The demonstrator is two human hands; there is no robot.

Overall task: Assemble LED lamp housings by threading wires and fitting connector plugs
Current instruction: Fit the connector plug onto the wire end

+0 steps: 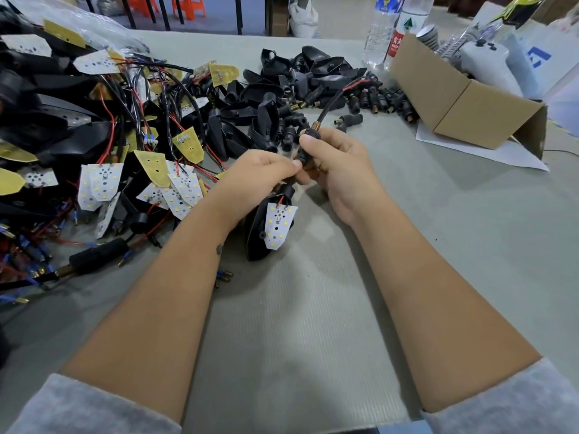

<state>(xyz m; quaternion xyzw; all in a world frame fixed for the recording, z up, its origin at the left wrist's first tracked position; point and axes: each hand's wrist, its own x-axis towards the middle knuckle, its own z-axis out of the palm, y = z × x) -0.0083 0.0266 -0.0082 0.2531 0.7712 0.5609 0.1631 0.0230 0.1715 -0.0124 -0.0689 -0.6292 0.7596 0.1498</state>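
At table centre: left hand (pixel 260 173), right hand (pixel 332 164) grip one connector plug (pixel 308 142).

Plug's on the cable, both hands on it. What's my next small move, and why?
Probably slide the plug down the cable toward the housing. The right hand grips the plug, the left hand pinches just below it, and bare cable shows between plug and housing.

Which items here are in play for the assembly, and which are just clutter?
In play: left hand, right hand, connector plug, cable, lamp housing, LED board.
Clutter: water bottles, cardboard box, paper sheet.
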